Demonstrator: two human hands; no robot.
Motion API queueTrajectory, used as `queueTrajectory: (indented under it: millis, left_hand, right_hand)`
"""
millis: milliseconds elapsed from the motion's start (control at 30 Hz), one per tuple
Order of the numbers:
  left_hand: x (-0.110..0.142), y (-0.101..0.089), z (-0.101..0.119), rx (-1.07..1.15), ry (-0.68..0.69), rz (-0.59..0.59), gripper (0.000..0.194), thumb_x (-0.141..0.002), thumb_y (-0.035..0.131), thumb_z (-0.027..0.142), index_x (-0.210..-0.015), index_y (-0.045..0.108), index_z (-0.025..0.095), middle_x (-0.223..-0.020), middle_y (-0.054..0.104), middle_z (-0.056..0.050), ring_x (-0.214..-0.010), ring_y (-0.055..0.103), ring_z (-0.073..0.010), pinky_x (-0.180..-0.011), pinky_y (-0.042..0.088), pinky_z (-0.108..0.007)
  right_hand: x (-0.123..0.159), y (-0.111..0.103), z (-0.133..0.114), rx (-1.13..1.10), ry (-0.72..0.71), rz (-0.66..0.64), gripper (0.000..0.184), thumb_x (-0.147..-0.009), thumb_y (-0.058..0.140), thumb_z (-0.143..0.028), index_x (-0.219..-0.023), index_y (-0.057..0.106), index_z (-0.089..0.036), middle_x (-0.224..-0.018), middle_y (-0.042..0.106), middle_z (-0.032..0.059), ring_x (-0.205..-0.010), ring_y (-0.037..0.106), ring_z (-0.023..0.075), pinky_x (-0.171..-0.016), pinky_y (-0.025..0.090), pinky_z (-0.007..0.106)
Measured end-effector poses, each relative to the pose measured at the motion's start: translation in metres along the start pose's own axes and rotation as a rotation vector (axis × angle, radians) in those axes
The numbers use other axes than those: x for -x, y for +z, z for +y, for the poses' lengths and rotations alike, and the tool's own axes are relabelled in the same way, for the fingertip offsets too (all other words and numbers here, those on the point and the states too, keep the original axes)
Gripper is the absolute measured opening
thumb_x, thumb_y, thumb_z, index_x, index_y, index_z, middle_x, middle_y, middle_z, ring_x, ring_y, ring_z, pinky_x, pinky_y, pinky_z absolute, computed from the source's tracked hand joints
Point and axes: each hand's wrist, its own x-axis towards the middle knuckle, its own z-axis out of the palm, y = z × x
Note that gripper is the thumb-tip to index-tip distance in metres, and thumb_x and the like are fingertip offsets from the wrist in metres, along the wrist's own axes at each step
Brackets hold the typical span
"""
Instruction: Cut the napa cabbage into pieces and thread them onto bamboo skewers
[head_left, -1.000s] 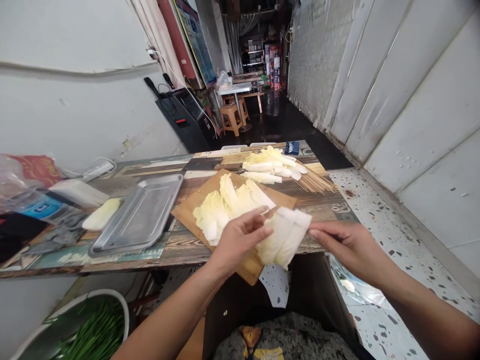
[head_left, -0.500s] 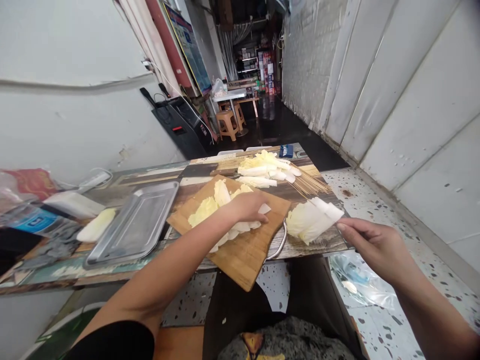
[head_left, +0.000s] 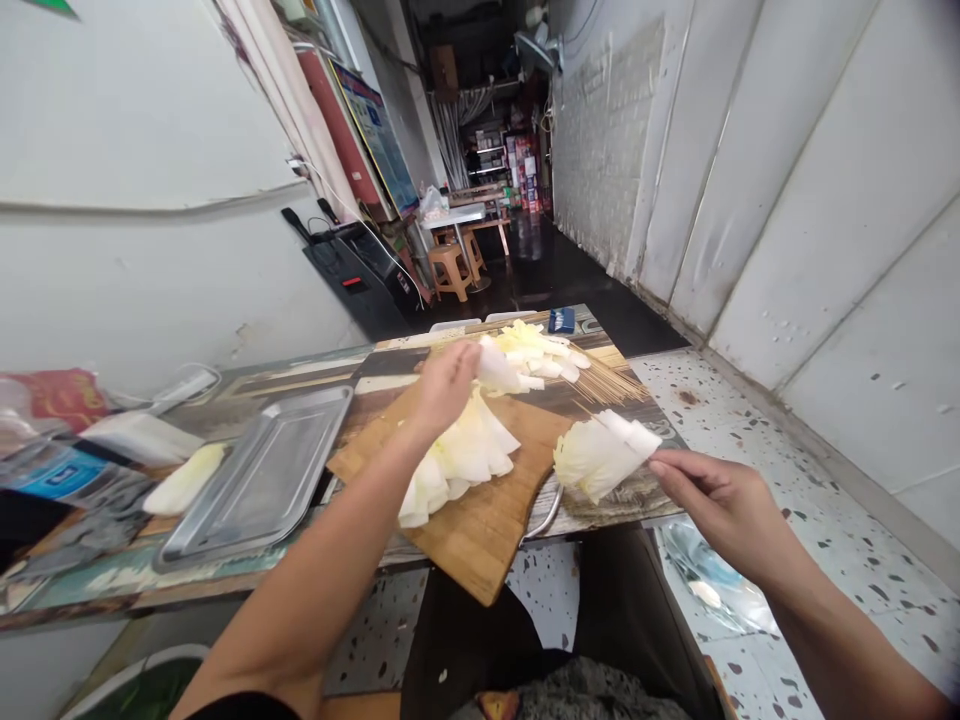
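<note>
My left hand (head_left: 451, 378) is raised over the far part of the wooden cutting board (head_left: 480, 560), its fingers closed on a pale napa cabbage leaf piece (head_left: 496, 366). Below it, more cut cabbage leaves (head_left: 469, 445) lie fanned out on the board. Beyond the board's right corner, my right hand (head_left: 716, 500) pinches the end of a skewer threaded with cabbage leaves (head_left: 609, 455); most of the skewer is hidden by leaf and fingers. Behind the board are a heap of cabbage pieces (head_left: 536, 345) and a fan of bamboo skewers (head_left: 607, 385).
A metal tray (head_left: 259, 480) lies left of the board, with a cabbage piece (head_left: 184, 482) beside it. A blue box (head_left: 561, 320) stands at the table's far end. Plastic bags (head_left: 724, 580) lie on the floor at right. Stools (head_left: 450, 270) stand farther back.
My left hand has lifted from the leaves on the board and moved away from me and leftward, now carrying a leaf piece. My right hand keeps hold of the skewer, nearly still.
</note>
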Motion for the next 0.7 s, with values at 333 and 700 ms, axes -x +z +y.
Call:
queueTrajectory:
  millis: [333,700]
  left_hand:
    - [0.07,-0.012,0.034,1.141,-0.901,0.31,0.025,-0.098,0.045,0.022,-0.079,0.059,0.013,-0.067,0.068,-0.004,-0.057,0.065,-0.0097,-0.061,0.055,-0.02]
    - [0.035,0.002,-0.017,0.687,-0.779,0.07,0.024,-0.088,0.063,0.035,-0.077,0.051,0.017,-0.051,0.06,0.001,-0.038,0.053,-0.0101,-0.039,0.042,-0.018]
  right_hand:
    - [-0.008,0.018,-0.039,-0.104,-0.081,-0.195,0.025,-0.088,0.058,-0.038,-0.098,0.076,-0.025,-0.091,0.076,0.0031,-0.08,0.071,0.02,-0.072,0.057,0.028]
    - [-0.028,0.054,-0.04,-0.068,-0.092,-0.312,0.028,-0.09,0.051,-0.033,-0.093,0.075,-0.02,-0.091,0.076,0.0036,-0.083,0.07,0.0212,-0.073,0.054,0.029]
